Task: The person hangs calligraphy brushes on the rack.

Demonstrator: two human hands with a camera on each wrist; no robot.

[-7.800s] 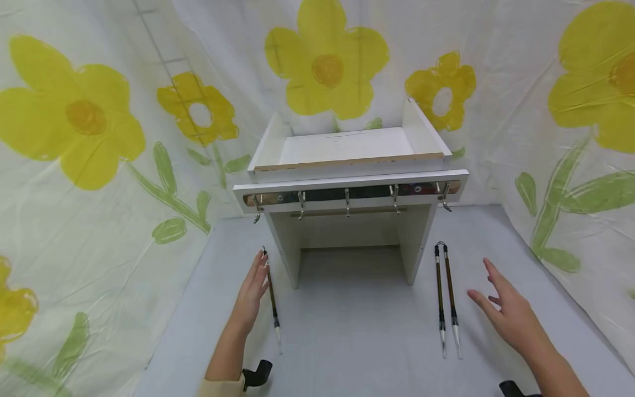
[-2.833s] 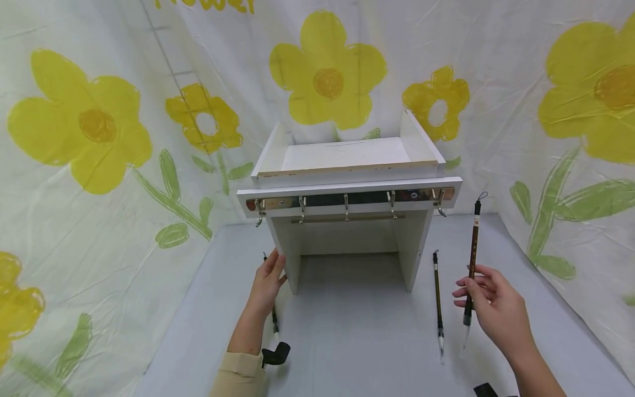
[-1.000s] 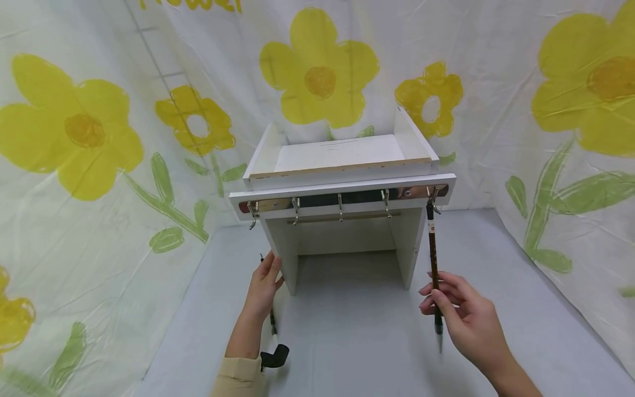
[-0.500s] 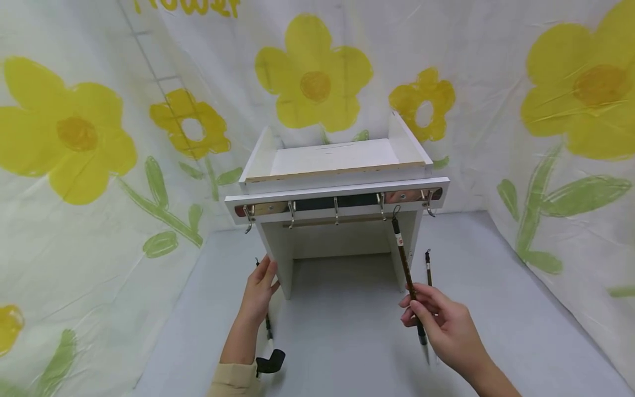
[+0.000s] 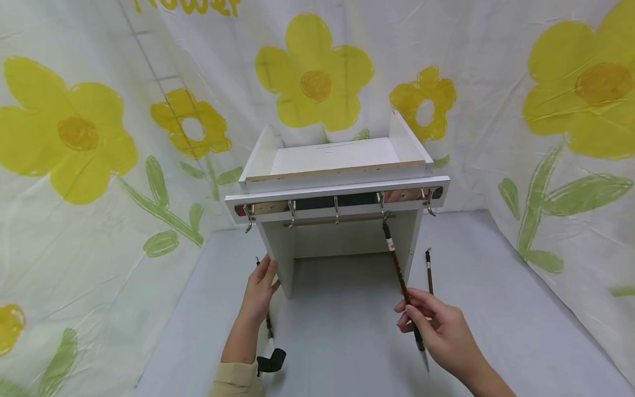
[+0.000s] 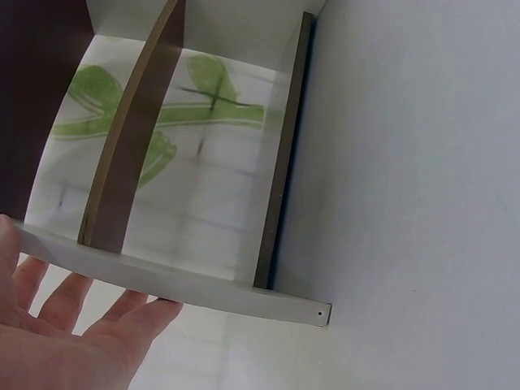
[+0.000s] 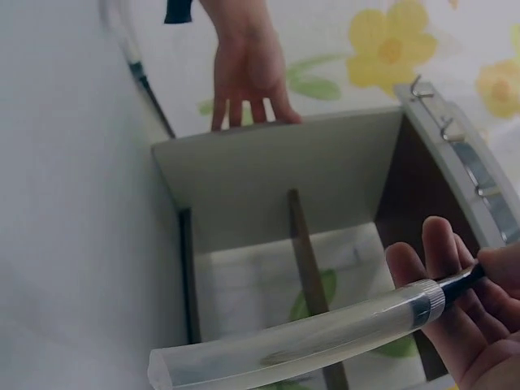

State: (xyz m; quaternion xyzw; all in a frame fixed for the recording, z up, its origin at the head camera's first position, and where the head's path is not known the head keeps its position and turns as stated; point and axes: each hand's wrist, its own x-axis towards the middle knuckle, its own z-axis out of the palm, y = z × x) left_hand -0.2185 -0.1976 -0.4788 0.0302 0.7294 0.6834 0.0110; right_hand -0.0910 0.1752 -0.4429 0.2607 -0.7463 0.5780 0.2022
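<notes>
- The white, box-shaped board shelf [image 5: 342, 240] looks smooth, with a low satin sheen.
- Its raw tan front edge [image 5: 337, 171] looks like bare wood, slightly rough and chipped.
- The long metal strip [image 5: 317, 202] is polished to a mirror-like gloss.
- The slim, curved silver hooks [image 5: 337, 209] are shiny metal.
- The slender brown brush [image 5: 397, 267] has a smooth, glossy shaft.
- Its clear tubular cap [image 7: 292, 341] is slightly cloudy plastic; the collar [image 7: 435, 299] is finely ribbed.
- The thin inner divider [image 6: 134, 138] is probably wood, though the dim wrist view leaves this unsure.
- The pale grey tabletop [image 5: 337, 342] is smooth, matt.
- The white flower-printed backdrop [image 5: 476, 110] is thin, creased sheeting.
- The beige sleeve [image 5: 238, 380] is matt cloth.
</notes>
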